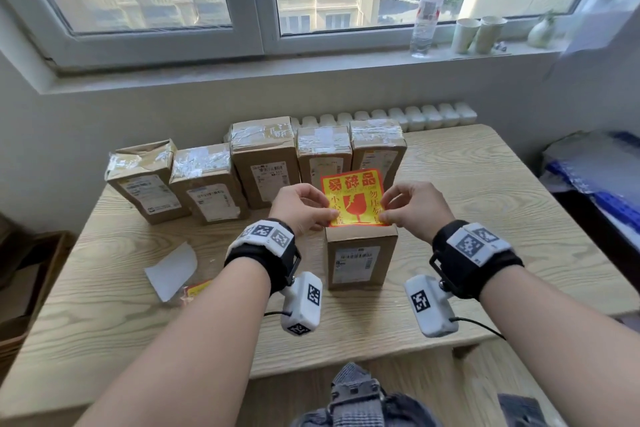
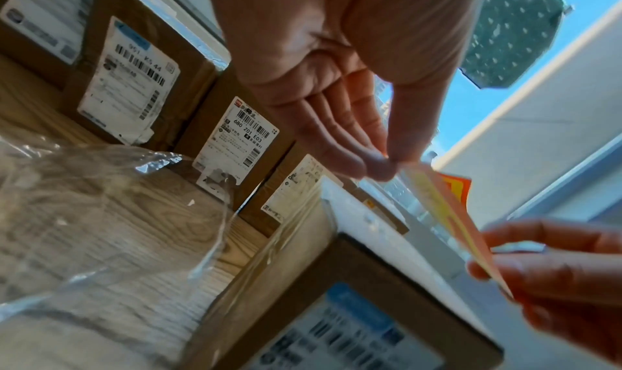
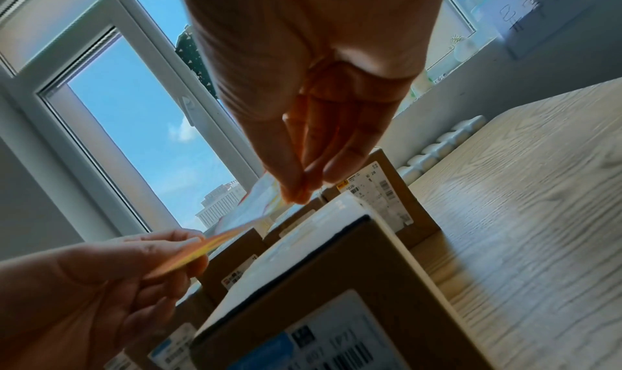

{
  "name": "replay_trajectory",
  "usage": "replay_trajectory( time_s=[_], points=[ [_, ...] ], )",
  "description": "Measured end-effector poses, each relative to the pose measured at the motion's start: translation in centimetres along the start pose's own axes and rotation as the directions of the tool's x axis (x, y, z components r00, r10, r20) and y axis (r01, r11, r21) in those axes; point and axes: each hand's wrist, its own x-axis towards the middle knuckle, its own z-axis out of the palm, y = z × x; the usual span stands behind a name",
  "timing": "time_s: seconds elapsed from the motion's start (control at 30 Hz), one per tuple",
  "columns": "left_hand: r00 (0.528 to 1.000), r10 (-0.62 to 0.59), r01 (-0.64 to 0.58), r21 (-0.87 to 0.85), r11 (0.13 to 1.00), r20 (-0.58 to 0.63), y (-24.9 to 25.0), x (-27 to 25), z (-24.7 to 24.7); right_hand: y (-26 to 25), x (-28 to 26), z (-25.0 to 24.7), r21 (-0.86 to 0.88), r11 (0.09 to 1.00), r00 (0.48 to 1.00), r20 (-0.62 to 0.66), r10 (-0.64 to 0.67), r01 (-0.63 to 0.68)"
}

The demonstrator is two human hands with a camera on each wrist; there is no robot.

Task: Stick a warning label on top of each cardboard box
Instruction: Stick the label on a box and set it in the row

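A yellow and red warning label (image 1: 354, 197) hangs in the air just above the nearest cardboard box (image 1: 361, 257), which stands upright on the wooden table (image 1: 485, 218). My left hand (image 1: 304, 206) pinches the label's left edge and my right hand (image 1: 408, 206) pinches its right edge. In the left wrist view my left hand (image 2: 377, 160) holds the label (image 2: 447, 210) over the box's white taped top (image 2: 380, 242). The right wrist view shows my right hand (image 3: 303, 187) pinching the label (image 3: 256, 210) above the same box (image 3: 336, 282). Several more taped boxes (image 1: 263, 163) stand in a row behind.
A peeled white backing sheet (image 1: 172, 270) and a pack of labels (image 1: 195, 289) lie at the left on the table. Clear plastic wrap (image 2: 101, 203) lies near my left wrist. A water bottle (image 1: 426, 10) and two paper cups (image 1: 478, 34) stand on the window sill.
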Motion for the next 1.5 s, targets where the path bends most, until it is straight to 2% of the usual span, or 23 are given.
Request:
replay_trajectory(
  time_s=[0.13,0.4,0.77,1.07,1.4,1.5],
  points=[
    [0.999,0.005,-0.001,0.097,0.995,-0.041,-1.0,-0.3,0.9,0.4,-0.5,0.4,-0.053,0.999,1.000,0.007,-0.005,0.006],
    [1.000,0.001,0.003,0.242,0.970,-0.014,-1.2,0.3,1.4,1.4,-0.5,0.7,-0.098,0.995,0.999,-0.007,0.032,-0.032],
    [1.000,-0.002,-0.003,0.305,0.952,0.013,-0.7,0.6,1.6,0.9,-0.2,0.5,-0.216,0.976,0.999,0.031,0.007,0.000],
    [1.000,0.000,-0.005,0.358,0.934,0.014,-0.9,0.9,1.7,1.3,0.0,0.5,-0.202,0.979,0.996,0.073,0.055,-0.039],
    [0.997,0.036,-0.067,0.559,0.827,0.067,-0.2,0.8,2.0,1.5,0.4,0.5,-0.215,0.976,0.991,0.108,0.072,-0.048],
    [0.996,0.046,-0.085,0.613,0.785,0.078,0.0,0.7,2.2,1.5,0.5,0.8,-0.270,0.963,0.993,0.109,0.051,-0.020]
  ],
)
